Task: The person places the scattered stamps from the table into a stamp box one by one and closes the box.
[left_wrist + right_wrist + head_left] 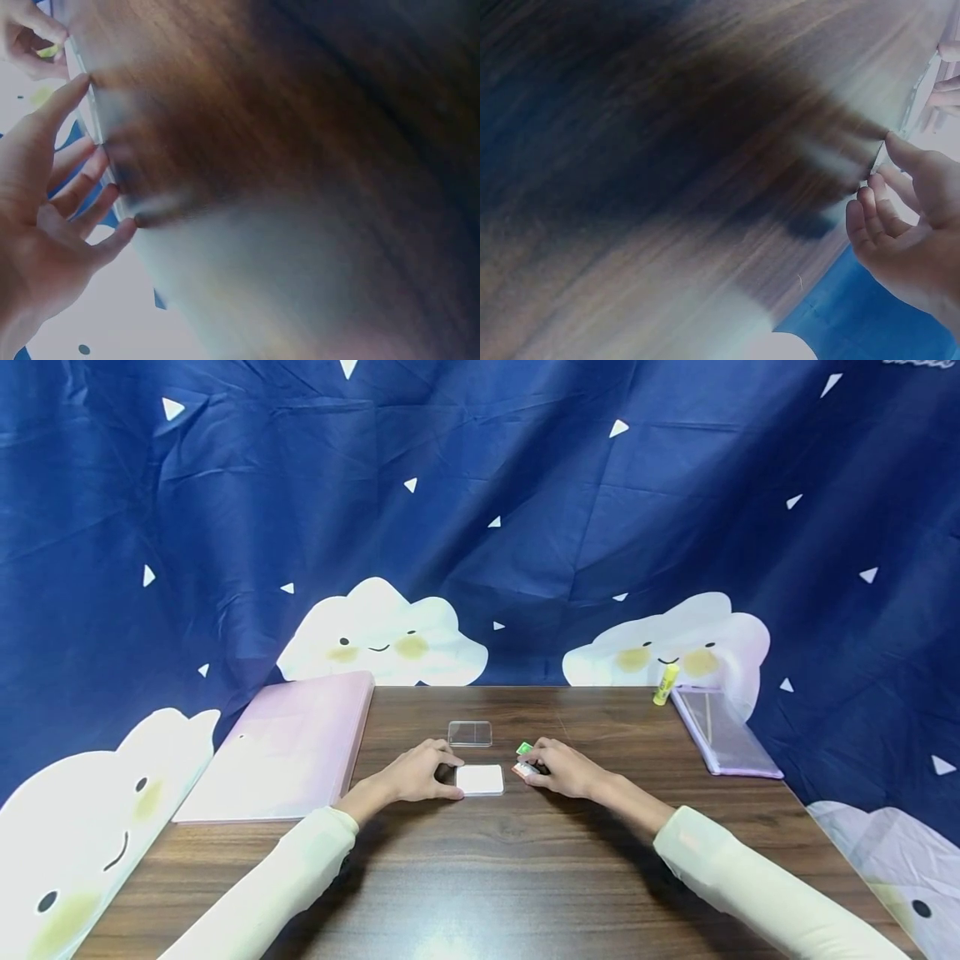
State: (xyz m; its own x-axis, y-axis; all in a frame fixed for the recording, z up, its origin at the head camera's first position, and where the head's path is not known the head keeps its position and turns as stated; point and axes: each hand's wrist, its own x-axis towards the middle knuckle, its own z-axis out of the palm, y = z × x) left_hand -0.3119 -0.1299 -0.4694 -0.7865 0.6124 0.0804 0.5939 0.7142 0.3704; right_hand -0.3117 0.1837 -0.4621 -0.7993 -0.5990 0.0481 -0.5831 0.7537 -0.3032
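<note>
A flat white rectangular piece (480, 780), like a shallow box or stack of cards, lies mid-table. At its left end, the thumb and index finger of my left hand (420, 771) hold its near and far edges; the other fingertips rest on the table in the left wrist view. Just right of it, my right hand (564, 768) grips a small printed card (524, 769) with an orange edge between thumb and fingers. A green printed piece (524, 748) shows beyond the index finger; whether it is separate I cannot tell. Behind the white piece lies a clear plastic lid-like rectangle (470, 733).
A large pale pink folder (292, 752) lies at the left on the dark wooden table (465, 877). At the back right stand a yellow glue stick (665, 684) and, beside it, a flat purple-edged pouch (726, 733). A blue cloud-patterned cloth (480, 485) hangs behind the table.
</note>
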